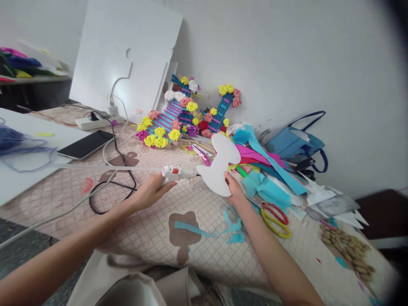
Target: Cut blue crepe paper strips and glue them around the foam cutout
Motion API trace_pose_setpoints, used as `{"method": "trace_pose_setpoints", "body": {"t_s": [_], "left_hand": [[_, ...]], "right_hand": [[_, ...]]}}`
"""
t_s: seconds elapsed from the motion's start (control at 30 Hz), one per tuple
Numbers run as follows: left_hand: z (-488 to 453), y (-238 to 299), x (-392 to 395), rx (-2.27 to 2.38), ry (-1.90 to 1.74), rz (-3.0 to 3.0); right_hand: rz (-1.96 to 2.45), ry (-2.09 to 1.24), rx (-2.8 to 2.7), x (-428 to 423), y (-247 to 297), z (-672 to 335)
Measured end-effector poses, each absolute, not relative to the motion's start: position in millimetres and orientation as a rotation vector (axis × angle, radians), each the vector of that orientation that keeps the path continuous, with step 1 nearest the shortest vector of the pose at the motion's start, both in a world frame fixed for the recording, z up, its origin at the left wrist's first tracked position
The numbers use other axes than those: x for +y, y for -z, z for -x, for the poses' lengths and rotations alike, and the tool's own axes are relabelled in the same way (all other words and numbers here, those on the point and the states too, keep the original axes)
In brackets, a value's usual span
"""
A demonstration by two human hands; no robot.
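My left hand (153,190) is wrapped round the handle of a white glue gun (181,173), with a long clear glue stick (127,168) jutting out of its rear. The gun's dark nozzle points right, right by the left edge of a white curved cutout (219,170); whether it touches, I cannot tell. Between thumb and fingers, my right hand (235,190) pinches this flat cutout at its lower right edge, holding it above the table. Scissors (270,219) with a red and a yellow handle loop lie beside my right wrist.
Paper-flower decorations (172,119) lean at the back wall. Blue and pink paper (267,161) is heaped at right, near a blue bag (295,140). Peanuts (346,250) lie at the right edge. A phone (86,144), a power strip (98,121) and looping cables (116,187) occupy the left.
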State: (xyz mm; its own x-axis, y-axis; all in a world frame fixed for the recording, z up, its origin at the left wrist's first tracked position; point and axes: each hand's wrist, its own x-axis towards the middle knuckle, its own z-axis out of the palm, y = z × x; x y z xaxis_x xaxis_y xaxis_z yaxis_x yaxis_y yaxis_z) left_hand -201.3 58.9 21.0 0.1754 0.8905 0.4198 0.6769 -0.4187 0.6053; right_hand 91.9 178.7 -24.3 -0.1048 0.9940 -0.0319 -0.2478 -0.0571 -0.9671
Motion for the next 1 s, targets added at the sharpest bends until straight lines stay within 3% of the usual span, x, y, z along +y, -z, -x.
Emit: {"method": "trace_pose_setpoints", "body": {"t_s": [0.63,1.0], "left_hand": [[191,-20,51,1.419,-0.927,-2.289],[194,-23,54,1.525,-1.13,-2.252]], "right_hand": [[0.983,-1.481,-1.055,186,29,-94],[0.967,-1.476,-1.039,182,24,-90]]}}
